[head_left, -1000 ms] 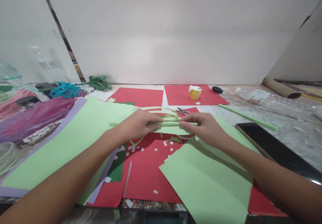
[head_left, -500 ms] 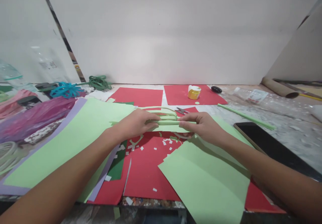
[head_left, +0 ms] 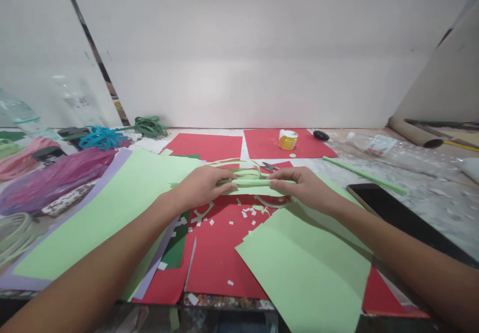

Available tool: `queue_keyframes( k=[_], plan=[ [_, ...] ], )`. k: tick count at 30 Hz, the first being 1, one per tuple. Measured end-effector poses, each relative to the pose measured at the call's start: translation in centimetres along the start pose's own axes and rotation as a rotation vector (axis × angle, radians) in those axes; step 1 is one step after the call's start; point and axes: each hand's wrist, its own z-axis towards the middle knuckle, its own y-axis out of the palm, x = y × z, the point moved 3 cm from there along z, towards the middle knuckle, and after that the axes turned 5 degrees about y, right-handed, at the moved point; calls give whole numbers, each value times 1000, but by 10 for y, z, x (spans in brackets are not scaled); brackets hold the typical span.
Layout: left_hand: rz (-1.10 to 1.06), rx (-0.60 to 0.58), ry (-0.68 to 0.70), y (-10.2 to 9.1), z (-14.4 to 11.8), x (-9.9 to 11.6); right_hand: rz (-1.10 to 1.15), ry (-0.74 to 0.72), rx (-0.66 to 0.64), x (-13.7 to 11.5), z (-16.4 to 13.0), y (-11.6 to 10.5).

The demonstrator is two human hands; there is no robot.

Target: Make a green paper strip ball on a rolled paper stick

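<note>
Pale green paper (head_left: 247, 190): partly rolled. Slim tube (head_left: 252, 183) formed, lying crosswise, near level; unrolled flap (head_left: 260, 191) (flat, lower edge faintly bowed) shows just below it. Pinched toward both ends, over red paper (head_left: 224, 263). Tube's middle stretch exposed, looks straight.

Your left grip (head_left: 200, 185) covers one end of the green paper roll (head_left: 252, 183), so whether the green tip (head_left: 173, 184) poking out past it belongs to the roll cannot be told. Your right grip (head_left: 305, 188) hides part of the other end. Beyond it you see only part of the scissors (head_left: 268, 166). Your right forearm (head_left: 396, 235) blocks some of the phone (head_left: 407, 221), which runs off the right edge. The bottom edge crops the green sheet (head_left: 307, 263); the left edge crops the pale coil (head_left: 17, 233). The bottle label (head_left: 381, 145) is too blurred for you to read.
</note>
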Motion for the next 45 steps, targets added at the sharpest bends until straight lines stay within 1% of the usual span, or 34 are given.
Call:
queue_keyframes(
  k=[4, 8, 12, 14, 16, 19, 21, 24, 27, 31, 35, 39, 42, 45],
  plan=[
    [-30, 4, 50, 1, 1, 5, -38, -51, 60, 1, 1, -2],
    [-26, -24, 9, 1, 2, 0, -36, -80, 50, 0, 0, 1],
    [-43, -36, -24, 0, 1, -3, -35, -68, 94, -3, -2, 5],
    [-68, -28, -14, 0, 1, 3, -20, -76, 127, -5, -5, 9],
    [-87, -15, 17, 1, 2, 12, -34, -122, 146, -8, -9, 13],
    [-74, -3, 57, 3, 1, 26, -68, -194, 129, -14, -14, 20],
    [-60, 21, 56, 4, 1, 29, -31, -173, 96, -15, -14, 22],
    [-53, 73, 25, 2, 1, 27, 80, -84, 61, -12, -13, 23],
    [-84, 45, 11, 1, 1, 25, 178, -42, 62, -10, -12, 23],
    [-160, -17, 37, 2, 2, 24, 190, -69, 70, -12, -13, 24],
    [-139, 15, 38, 2, 2, 22, 154, -77, 71, -12, -13, 23],
    [-192, 6, 81, 2, 1, 24, 102, -113, 135, -11, -13, 22],
    [-224, -2, 89, 1, 1, 26, 135, -136, 142, -12, -14, 23],
    [-228, -1, 49, -2, 1, 27, 196, -143, 142, -14, -16, 25]
  ],
)
